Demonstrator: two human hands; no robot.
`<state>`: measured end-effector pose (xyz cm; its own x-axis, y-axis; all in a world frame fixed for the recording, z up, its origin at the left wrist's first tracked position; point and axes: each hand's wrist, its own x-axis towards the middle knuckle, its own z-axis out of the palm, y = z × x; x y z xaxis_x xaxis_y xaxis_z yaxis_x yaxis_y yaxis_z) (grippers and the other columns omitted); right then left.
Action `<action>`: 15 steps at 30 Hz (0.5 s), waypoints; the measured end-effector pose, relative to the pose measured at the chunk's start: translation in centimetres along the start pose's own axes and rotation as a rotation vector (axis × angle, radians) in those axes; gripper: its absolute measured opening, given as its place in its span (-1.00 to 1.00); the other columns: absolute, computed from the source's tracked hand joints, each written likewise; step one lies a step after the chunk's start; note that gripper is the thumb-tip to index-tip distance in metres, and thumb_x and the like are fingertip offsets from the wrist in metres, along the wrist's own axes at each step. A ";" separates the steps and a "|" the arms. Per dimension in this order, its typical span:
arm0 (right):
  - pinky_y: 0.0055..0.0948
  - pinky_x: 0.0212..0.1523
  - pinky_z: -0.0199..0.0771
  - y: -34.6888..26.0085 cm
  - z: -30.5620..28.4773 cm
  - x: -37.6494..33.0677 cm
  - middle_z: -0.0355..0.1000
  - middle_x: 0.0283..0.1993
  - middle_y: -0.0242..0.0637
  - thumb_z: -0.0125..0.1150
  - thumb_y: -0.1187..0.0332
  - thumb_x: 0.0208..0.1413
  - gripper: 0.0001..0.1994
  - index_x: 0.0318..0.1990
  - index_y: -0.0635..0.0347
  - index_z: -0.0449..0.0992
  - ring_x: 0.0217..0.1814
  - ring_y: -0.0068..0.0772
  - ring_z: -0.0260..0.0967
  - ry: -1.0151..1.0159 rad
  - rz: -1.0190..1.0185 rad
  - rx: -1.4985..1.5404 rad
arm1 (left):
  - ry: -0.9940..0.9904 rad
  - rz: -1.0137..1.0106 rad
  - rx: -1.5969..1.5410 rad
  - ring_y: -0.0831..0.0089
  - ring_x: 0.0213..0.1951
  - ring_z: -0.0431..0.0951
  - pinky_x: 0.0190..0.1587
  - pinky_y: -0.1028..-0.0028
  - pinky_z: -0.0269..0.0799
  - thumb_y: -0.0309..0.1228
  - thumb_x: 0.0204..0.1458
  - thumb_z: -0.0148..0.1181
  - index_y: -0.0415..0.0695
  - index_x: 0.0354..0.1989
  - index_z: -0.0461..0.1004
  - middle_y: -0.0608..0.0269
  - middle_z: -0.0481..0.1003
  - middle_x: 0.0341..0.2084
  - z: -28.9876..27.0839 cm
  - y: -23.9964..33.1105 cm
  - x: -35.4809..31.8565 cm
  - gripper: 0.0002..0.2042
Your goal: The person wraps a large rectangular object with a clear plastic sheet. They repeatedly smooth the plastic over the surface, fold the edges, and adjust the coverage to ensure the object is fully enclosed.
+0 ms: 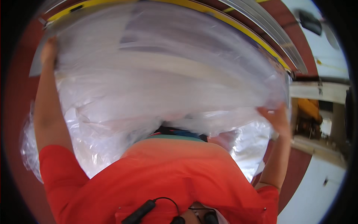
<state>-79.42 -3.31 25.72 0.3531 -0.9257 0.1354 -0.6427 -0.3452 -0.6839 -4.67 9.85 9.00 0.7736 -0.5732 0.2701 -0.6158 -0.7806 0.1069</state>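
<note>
A wide sheet of clear plastic film (pixel 160 89) spreads in front of me, blurred by motion, and hangs in crinkled folds toward my body. At its far left edge is my left hand (pixel 49 52), closed on the film's border, its fingers partly smeared. My right hand (pixel 275 116) grips the film at the right side, nearer to me, with its fingertips partly behind the plastic. Through the film a greyish-purple area (pixel 167 31) shows at the back. Both arms are stretched wide apart.
A yellow edge strip (pixel 238 23) curves along the far side, with silver metal rails (pixel 274 31) beyond it. More crumpled plastic (pixel 31 145) bulges at the left. At the right stands a pale frame (pixel 317 89) with an orange-yellow object (pixel 309 109) within it. The floor (pixel 294 175) is dark red and white.
</note>
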 end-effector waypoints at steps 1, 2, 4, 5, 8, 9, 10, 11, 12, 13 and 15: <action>-0.44 -0.30 0.25 3.1 -0.9 0.0 0.14 -0.25 -0.20 0.14 0.47 -0.28 -0.51 -0.08 0.13 0.17 -0.30 -0.32 0.19 0.033 0.050 -0.247 | 0.001 0.008 -0.002 0.06 -0.13 0.29 -0.13 0.21 0.18 -0.01 -0.02 -0.38 -0.09 -0.16 0.28 0.00 0.31 -0.18 0.3 0.1 0.7 -0.54; -0.49 -0.39 0.27 6.0 -2.3 -0.1 0.22 -0.43 -0.19 0.10 0.47 -0.26 -0.65 -0.19 0.17 0.29 -0.43 -0.36 0.22 0.058 0.109 -0.496 | -0.003 0.018 -0.005 0.05 -0.13 0.28 -0.13 0.20 0.18 0.00 -0.02 -0.38 -0.09 -0.15 0.28 -0.01 0.31 -0.19 0.3 1.1 0.6 -0.53; -0.51 -0.45 0.30 8.8 -7.5 -0.6 0.34 -0.56 -0.18 0.01 0.44 -0.19 -0.77 -0.27 0.18 0.40 -0.52 -0.37 0.31 0.358 0.207 -0.946 | -0.078 0.033 -0.001 0.01 -0.14 0.28 -0.14 0.20 0.18 0.00 -0.02 -0.39 -0.10 -0.15 0.27 -0.05 0.31 -0.21 -0.8 3.8 -0.5 -0.52; -0.48 -0.41 0.32 11.7 -11.3 -1.4 0.38 -0.52 -0.20 -0.04 0.41 -0.15 -0.78 -0.29 0.22 0.40 -0.46 -0.36 0.36 0.562 0.053 -0.923 | -0.054 0.033 -0.017 0.00 -0.15 0.28 -0.14 0.19 0.19 0.00 -0.02 -0.39 -0.12 -0.17 0.27 -0.06 0.32 -0.22 -0.5 4.1 -0.6 -0.52; -0.39 -0.23 0.27 13.6 -9.5 -2.3 0.36 -0.28 -0.25 -0.20 0.22 -0.04 -0.66 -0.22 0.28 0.34 -0.16 -0.33 0.28 0.684 0.657 0.967 | -0.017 0.027 -0.030 -0.02 -0.17 0.29 -0.16 0.19 0.20 -0.01 -0.01 -0.38 -0.15 -0.21 0.29 -0.09 0.33 -0.26 1.5 1.4 0.8 -0.53; -0.35 -0.20 0.25 16.3 -6.3 -3.3 0.33 -0.24 -0.22 -0.22 0.21 -0.03 -0.68 -0.26 0.26 0.32 -0.14 -0.34 0.24 0.455 0.594 0.803 | -0.028 0.042 -0.035 -0.03 -0.18 0.29 -0.17 0.19 0.20 -0.02 -0.01 -0.37 -0.16 -0.23 0.30 -0.09 0.33 -0.26 2.3 0.4 1.9 -0.53; -0.41 -0.32 0.26 13.5 -0.7 -2.6 0.32 -0.42 -0.28 -0.19 0.24 -0.04 -0.74 -0.33 0.22 0.33 -0.35 -0.41 0.26 0.260 0.658 0.691 | -0.037 0.044 -0.016 -0.03 -0.18 0.29 -0.18 0.19 0.21 -0.02 -0.01 -0.37 -0.17 -0.24 0.31 -0.10 0.34 -0.27 2.2 -0.6 2.1 -0.53; -0.48 -0.43 0.21 14.0 -0.8 -3.4 0.25 -0.51 -0.34 -0.16 0.25 -0.05 -0.76 -0.33 0.20 0.33 -0.46 -0.47 0.18 0.156 0.660 0.770 | -0.035 0.045 0.001 -0.03 -0.19 0.30 -0.18 0.19 0.21 -0.02 -0.01 -0.36 -0.17 -0.24 0.31 -0.10 0.34 -0.27 2.3 -0.6 1.9 -0.53; -0.56 -0.53 0.16 15.1 -0.6 -4.7 0.18 -0.59 -0.40 -0.13 0.26 -0.06 -0.78 -0.33 0.18 0.34 -0.57 -0.53 0.11 0.056 0.663 0.850 | -0.032 0.052 0.017 -0.02 -0.19 0.30 -0.18 0.19 0.21 -0.02 -0.01 -0.36 -0.17 -0.25 0.31 -0.10 0.34 -0.27 2.4 -0.3 1.9 -0.53; -0.63 -0.64 0.11 14.9 0.1 -4.9 0.10 -0.67 -0.47 -0.11 0.27 -0.07 -0.80 -0.33 0.15 0.35 -0.68 -0.59 0.04 -0.054 0.664 0.941 | -0.022 0.056 0.047 -0.02 -0.19 0.30 -0.18 0.19 0.21 -0.02 -0.01 -0.35 -0.18 -0.25 0.32 -0.10 0.34 -0.28 2.0 -0.4 1.9 -0.53; -0.65 -0.72 0.00 15.6 -7.3 -1.6 0.06 -0.69 -0.52 -0.09 0.25 -0.06 -0.86 -0.52 0.04 0.34 -0.70 -0.69 -0.01 0.389 0.932 0.466 | -0.058 0.048 0.059 -0.01 -0.20 0.31 -0.20 0.19 0.22 -0.02 -0.02 -0.35 -0.17 -0.25 0.32 -0.10 0.34 -0.29 2.1 -2.2 2.9 -0.53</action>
<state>-94.99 -8.41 20.05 -0.4244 -0.8062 -0.4121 -0.1985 0.5269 -0.8264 -0.77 9.39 7.54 0.7520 -0.6223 0.2171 -0.6436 -0.7644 0.0380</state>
